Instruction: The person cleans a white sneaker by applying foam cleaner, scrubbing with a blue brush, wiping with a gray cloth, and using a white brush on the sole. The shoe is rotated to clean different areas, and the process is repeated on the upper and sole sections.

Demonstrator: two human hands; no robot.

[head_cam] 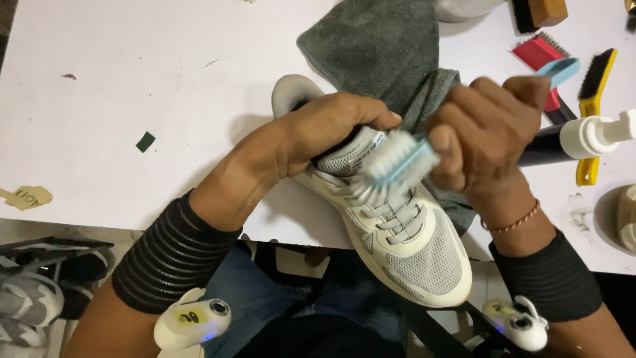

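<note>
Two hands are at work over one grey and off-white sneaker (404, 245), which I see lying partly on the white bench (132, 99) with its toe hanging past the near edge toward me. My left hand (331, 129) has its fingers pushed down into the shoe's opening, the grip wrapped over the collar and tongue, holding the sneaker steady. My right hand (487, 136) is pressed together in a fist around the light blue handle of a brush (401, 162); the white bristles, blurred, point down and touch the laces just below the left grip. The handle's tail sticks out above the right fist.

Behind both grips a dark grey cloth (381, 50) lies under the heel and spreads away from me. Just right of the right grip a dark bottle with a white pump head (583, 139) lies on its side, partly hidden by the fist. Beyond it sit a yellow-handled brush with black bristles (596, 93) and a red brush (540, 56). Far left of the left grip are a small green scrap (145, 141) and a tan sticker (28, 196). Below the bench edge, more shoes (40, 285) sit on the floor.
</note>
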